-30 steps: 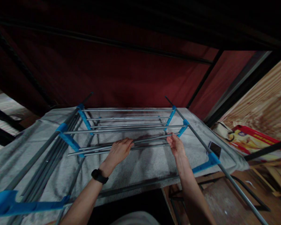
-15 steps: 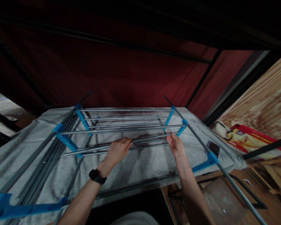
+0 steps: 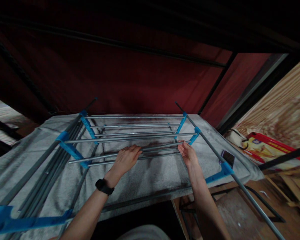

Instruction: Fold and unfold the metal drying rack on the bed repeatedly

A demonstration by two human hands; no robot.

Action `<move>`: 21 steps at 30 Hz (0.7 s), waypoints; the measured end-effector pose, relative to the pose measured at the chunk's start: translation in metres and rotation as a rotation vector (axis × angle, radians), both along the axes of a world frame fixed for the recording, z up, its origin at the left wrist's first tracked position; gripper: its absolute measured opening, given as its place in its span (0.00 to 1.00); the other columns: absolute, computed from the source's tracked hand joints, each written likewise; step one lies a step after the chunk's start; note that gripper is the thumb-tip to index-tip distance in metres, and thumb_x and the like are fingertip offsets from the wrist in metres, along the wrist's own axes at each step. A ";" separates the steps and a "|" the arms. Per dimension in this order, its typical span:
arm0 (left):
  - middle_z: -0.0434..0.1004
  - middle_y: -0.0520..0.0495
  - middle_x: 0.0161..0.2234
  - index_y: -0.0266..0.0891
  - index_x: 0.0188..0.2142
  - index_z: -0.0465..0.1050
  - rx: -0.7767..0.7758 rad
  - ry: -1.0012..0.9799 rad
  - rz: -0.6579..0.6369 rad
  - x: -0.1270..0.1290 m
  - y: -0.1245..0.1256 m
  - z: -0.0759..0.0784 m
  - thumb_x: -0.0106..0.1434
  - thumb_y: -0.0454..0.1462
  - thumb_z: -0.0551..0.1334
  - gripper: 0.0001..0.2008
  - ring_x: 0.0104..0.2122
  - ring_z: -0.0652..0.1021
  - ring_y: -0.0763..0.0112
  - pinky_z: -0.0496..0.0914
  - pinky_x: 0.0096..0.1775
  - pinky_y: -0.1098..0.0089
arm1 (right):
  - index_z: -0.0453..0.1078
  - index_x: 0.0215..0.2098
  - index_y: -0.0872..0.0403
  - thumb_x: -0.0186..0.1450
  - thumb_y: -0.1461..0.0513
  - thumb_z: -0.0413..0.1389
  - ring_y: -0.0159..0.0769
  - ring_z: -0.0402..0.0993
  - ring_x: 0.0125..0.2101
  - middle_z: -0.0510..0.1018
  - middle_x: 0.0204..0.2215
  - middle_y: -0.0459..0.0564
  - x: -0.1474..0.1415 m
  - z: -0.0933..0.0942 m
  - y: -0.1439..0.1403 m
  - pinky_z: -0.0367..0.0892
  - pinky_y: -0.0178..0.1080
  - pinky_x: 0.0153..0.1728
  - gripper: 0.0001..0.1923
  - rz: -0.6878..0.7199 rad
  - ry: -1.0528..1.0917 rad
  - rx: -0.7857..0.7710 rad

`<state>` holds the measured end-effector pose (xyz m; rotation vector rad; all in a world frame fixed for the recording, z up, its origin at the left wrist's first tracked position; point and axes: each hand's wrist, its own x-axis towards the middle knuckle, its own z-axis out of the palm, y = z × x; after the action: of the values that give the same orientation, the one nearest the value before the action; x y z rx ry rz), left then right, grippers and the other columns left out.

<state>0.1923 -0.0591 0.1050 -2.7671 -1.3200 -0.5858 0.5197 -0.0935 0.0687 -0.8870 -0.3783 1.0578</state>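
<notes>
A folding rack of grey metal rods with blue plastic brackets lies flat on a grey-white blanket. My left hand, with a black watch on the wrist, curls over two loose grey rods near their middle. My right hand grips the right end of the same rods, close to a blue bracket on the rack's right rail.
A dark phone lies on the blanket by the right rail. A long grey rail runs out past the blanket's edge. A red curtain hangs behind. A red and yellow package and wooden slats lie at the right.
Both hands with the loose rods have moved slightly away from me, toward the rack's fixed rods. The view has shifted a little.
</notes>
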 end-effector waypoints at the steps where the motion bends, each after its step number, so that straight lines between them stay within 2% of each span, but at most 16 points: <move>1: 0.78 0.45 0.39 0.40 0.46 0.73 0.003 0.002 -0.001 0.000 0.001 0.001 0.72 0.41 0.50 0.15 0.37 0.78 0.63 0.68 0.38 0.65 | 0.71 0.33 0.54 0.55 0.62 0.68 0.27 0.77 0.29 0.79 0.29 0.43 0.000 0.001 0.000 0.76 0.31 0.35 0.12 -0.004 0.003 -0.011; 5: 0.78 0.44 0.39 0.39 0.45 0.74 0.022 0.007 0.006 0.003 0.002 0.004 0.72 0.40 0.50 0.15 0.36 0.77 0.62 0.67 0.38 0.64 | 0.71 0.34 0.54 0.57 0.60 0.67 0.30 0.78 0.30 0.79 0.27 0.44 -0.004 0.004 0.000 0.76 0.32 0.35 0.11 0.016 -0.020 -0.084; 9: 0.77 0.45 0.38 0.39 0.44 0.73 0.029 0.020 0.004 0.005 -0.003 0.009 0.72 0.40 0.51 0.13 0.36 0.77 0.63 0.67 0.38 0.64 | 0.70 0.34 0.54 0.54 0.56 0.68 0.32 0.78 0.32 0.80 0.30 0.47 -0.017 -0.001 -0.008 0.75 0.34 0.36 0.16 0.105 -0.099 -0.124; 11: 0.77 0.46 0.38 0.39 0.42 0.73 0.030 0.031 0.001 0.004 -0.006 0.011 0.72 0.40 0.51 0.12 0.36 0.77 0.64 0.67 0.37 0.65 | 0.72 0.36 0.55 0.53 0.54 0.68 0.32 0.78 0.32 0.81 0.34 0.49 -0.027 -0.005 -0.015 0.75 0.34 0.35 0.19 0.159 -0.174 -0.163; 14: 0.77 0.46 0.38 0.39 0.42 0.72 0.038 0.042 -0.004 0.003 -0.008 0.013 0.72 0.39 0.51 0.12 0.36 0.77 0.65 0.68 0.38 0.65 | 0.74 0.37 0.55 0.53 0.51 0.68 0.32 0.77 0.31 0.80 0.33 0.49 -0.044 -0.004 -0.024 0.74 0.33 0.33 0.21 0.194 -0.367 -0.228; 17: 0.77 0.46 0.38 0.39 0.41 0.72 0.039 0.035 -0.001 0.003 -0.010 0.015 0.72 0.39 0.51 0.12 0.36 0.77 0.65 0.68 0.39 0.65 | 0.74 0.37 0.54 0.57 0.48 0.64 0.34 0.76 0.31 0.80 0.33 0.49 -0.064 0.011 -0.031 0.73 0.36 0.35 0.20 0.230 -0.579 -0.154; 21: 0.77 0.44 0.39 0.38 0.42 0.72 0.048 0.021 0.004 0.004 -0.010 0.016 0.72 0.39 0.51 0.13 0.37 0.77 0.65 0.68 0.41 0.65 | 0.73 0.39 0.53 0.66 0.49 0.55 0.37 0.75 0.35 0.79 0.36 0.50 -0.101 0.048 -0.033 0.71 0.40 0.39 0.17 0.254 -0.965 0.057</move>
<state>0.1959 -0.0694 0.1210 -2.7241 -1.2901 -0.5791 0.4191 -0.1266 0.1172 -1.2852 -1.3446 0.7735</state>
